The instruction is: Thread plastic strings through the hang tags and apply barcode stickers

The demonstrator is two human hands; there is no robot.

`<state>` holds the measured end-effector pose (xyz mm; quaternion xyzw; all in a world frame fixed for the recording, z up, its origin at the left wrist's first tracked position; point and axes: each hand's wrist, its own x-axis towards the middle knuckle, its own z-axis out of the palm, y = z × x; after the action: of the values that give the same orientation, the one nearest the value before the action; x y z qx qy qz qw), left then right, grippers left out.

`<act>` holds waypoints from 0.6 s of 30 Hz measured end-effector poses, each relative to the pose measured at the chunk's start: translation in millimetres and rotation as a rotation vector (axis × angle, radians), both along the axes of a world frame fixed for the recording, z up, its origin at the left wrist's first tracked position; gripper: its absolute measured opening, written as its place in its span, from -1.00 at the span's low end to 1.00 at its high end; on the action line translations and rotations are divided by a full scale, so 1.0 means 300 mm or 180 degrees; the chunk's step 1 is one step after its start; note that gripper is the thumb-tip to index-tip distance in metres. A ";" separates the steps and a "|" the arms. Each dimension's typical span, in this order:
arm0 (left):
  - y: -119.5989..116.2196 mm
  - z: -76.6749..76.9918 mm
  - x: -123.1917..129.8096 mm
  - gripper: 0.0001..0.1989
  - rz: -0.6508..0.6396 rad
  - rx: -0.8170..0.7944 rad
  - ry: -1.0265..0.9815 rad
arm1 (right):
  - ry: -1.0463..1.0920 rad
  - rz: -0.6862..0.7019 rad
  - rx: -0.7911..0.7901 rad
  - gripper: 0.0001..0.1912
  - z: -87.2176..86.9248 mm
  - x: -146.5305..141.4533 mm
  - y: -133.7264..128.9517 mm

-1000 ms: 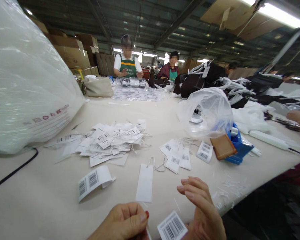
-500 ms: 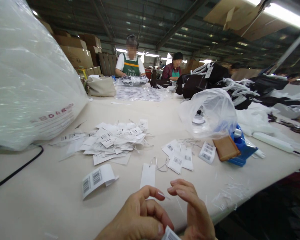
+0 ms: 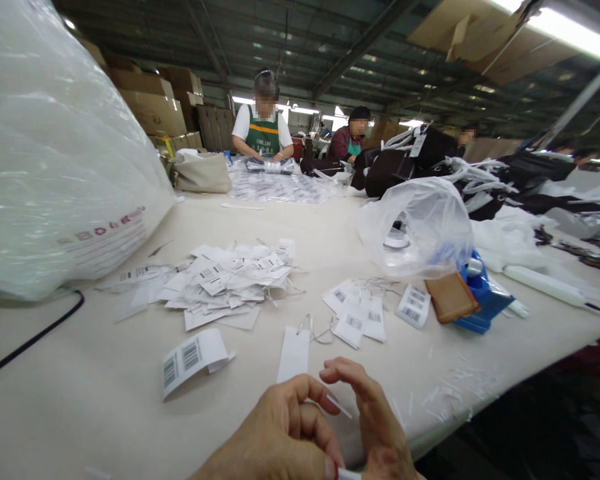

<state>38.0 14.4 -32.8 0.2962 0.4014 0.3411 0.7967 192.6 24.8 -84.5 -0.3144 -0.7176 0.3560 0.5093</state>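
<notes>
At the bottom centre, my left hand (image 3: 280,433) is closed, thumb against fingers, on a white barcode label (image 3: 349,475), mostly below the picture edge. A thin white strip (image 3: 340,407) lies at its index fingertip. My right hand (image 3: 375,420) faces it from the right, its visible fingers stretched out and slightly curved; its thumb is hidden. Just beyond the hands lies a blank white hang tag (image 3: 294,353) with a string. To the left rests a curled strip of barcode labels (image 3: 195,360). Several barcoded tags (image 3: 357,317) lie to the right, strings attached.
Behind lies a heap of white tags (image 3: 225,280). A large plastic bag (image 3: 70,167) bulges at left. On the right are a clear bag (image 3: 425,227), a brown leather piece (image 3: 451,297), paper scraps (image 3: 463,390) and dark bags (image 3: 390,170). Two co-workers (image 3: 263,133) are across the table.
My right hand has come left, closer to my left hand. The held label has dropped lower, and less of it shows. The thin strip at my left fingertip now points down to the right.
</notes>
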 end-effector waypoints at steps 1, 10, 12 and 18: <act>-0.002 0.008 0.000 -0.57 0.0041 -0.0007 0.0062 | -0.0010 -0.0002 -0.0037 -0.35 -0.005 0.004 0.000; -0.011 0.080 -0.004 -0.60 0.0303 0.0140 0.0375 | -0.0048 0.0201 0.0267 -0.24 -0.062 0.040 0.036; -0.010 0.074 -0.004 -0.59 0.0280 0.0209 0.0392 | -0.0101 0.0174 0.0390 -0.22 -0.063 0.042 0.040; -0.027 0.043 -0.001 -0.59 0.0703 0.0202 0.0473 | 0.0091 -0.0214 0.0958 -0.39 -0.033 0.034 0.056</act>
<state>37.6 6.3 -20.0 0.2997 0.4785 0.4164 0.7126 202.7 41.6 -94.4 -0.2533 -0.7446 0.2317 0.5725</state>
